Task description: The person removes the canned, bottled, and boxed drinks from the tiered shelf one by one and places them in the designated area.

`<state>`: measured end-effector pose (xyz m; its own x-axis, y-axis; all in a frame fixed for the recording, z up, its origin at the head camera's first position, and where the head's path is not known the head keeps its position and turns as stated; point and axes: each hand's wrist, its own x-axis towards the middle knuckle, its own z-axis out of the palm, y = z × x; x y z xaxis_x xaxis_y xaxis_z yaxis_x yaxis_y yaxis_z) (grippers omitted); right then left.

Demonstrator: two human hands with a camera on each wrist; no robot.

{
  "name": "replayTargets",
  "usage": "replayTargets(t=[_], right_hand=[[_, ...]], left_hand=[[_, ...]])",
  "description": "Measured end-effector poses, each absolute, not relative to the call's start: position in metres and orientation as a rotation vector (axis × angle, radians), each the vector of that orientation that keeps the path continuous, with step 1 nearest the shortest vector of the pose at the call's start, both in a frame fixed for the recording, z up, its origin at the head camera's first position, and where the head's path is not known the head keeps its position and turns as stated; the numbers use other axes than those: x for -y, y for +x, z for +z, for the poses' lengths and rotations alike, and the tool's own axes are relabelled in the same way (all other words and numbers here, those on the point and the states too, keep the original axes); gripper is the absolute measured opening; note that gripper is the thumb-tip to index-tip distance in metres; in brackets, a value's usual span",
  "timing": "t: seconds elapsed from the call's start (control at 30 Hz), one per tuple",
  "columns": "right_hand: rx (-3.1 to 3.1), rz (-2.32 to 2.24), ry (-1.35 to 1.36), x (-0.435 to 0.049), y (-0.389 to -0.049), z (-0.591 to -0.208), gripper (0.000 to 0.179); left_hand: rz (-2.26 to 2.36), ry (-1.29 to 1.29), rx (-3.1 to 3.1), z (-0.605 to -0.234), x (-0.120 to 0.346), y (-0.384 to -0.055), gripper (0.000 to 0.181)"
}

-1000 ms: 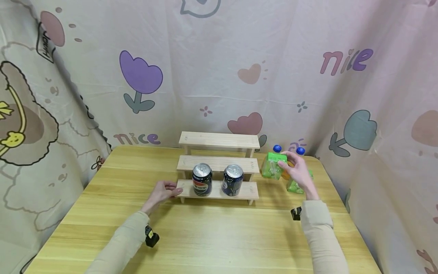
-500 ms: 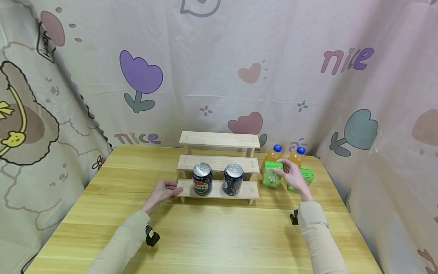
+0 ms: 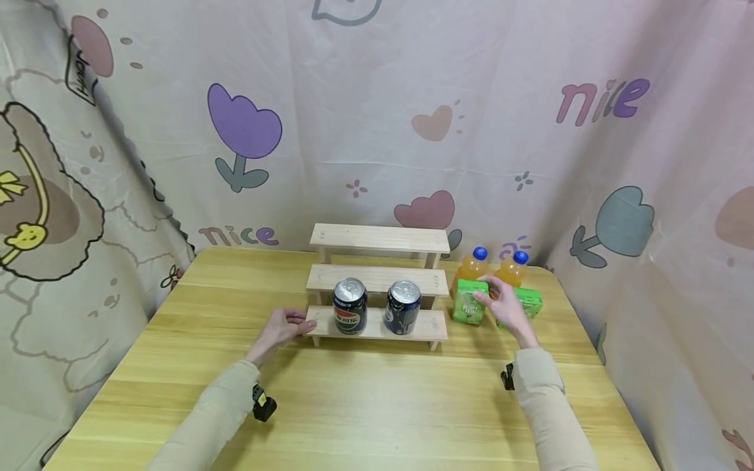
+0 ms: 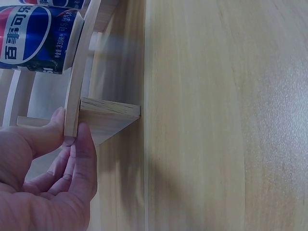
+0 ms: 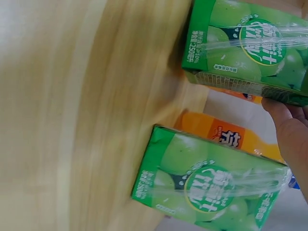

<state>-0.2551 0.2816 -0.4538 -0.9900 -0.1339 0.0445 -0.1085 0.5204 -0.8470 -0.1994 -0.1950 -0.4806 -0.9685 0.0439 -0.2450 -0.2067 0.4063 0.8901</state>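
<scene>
My left hand (image 3: 279, 331) pinches the left end of the lowest step of a three-tier wooden shelf (image 3: 377, 279); in the left wrist view the thumb lies over the board (image 4: 76, 96) and fingers under it. Two dark blue Pepsi cans (image 3: 350, 309) stand upright on that step. Right of the shelf, my right hand (image 3: 505, 306) holds a green juice carton (image 3: 468, 309) near its top. The carton is upright; whether its base touches the table I cannot tell. A second green carton (image 5: 207, 180) stands beside it, partly behind the hand in the head view.
Two orange drink bottles with blue caps, a left bottle (image 3: 473, 265) and a right bottle (image 3: 510, 271), stand behind the cartons. The wooden table (image 3: 377, 405) reaches back to a patterned curtain (image 3: 353, 118). The middle and top steps carry nothing.
My right hand has brought the held carton down and slightly towards me, then stayed nearly still. More of the bottles and the second carton shows now. My left hand keeps its place.
</scene>
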Motion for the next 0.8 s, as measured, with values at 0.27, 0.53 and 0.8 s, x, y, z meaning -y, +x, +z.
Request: replayTargets(t=[0.27,0.53,0.8], right_hand=[[-2.571,-1.653,-0.131,-0.285,-0.249,-0.461,0.053],[-2.477,-1.765,-0.1,-0.283,-0.246,-0.463,0.054],[-2.487,-1.879,-0.058,-0.275,-0.242,-0.464,0.057]], left_hand=[[1.583,-0.152,-2.431,-0.482,0.196,-0.2,0.052],[1.621,-0.141,-2.416,-0.481,0.193,-0.199,0.05],[1.628,-0.145,-2.413,-0.481,0.194,-0.2,0.049]])
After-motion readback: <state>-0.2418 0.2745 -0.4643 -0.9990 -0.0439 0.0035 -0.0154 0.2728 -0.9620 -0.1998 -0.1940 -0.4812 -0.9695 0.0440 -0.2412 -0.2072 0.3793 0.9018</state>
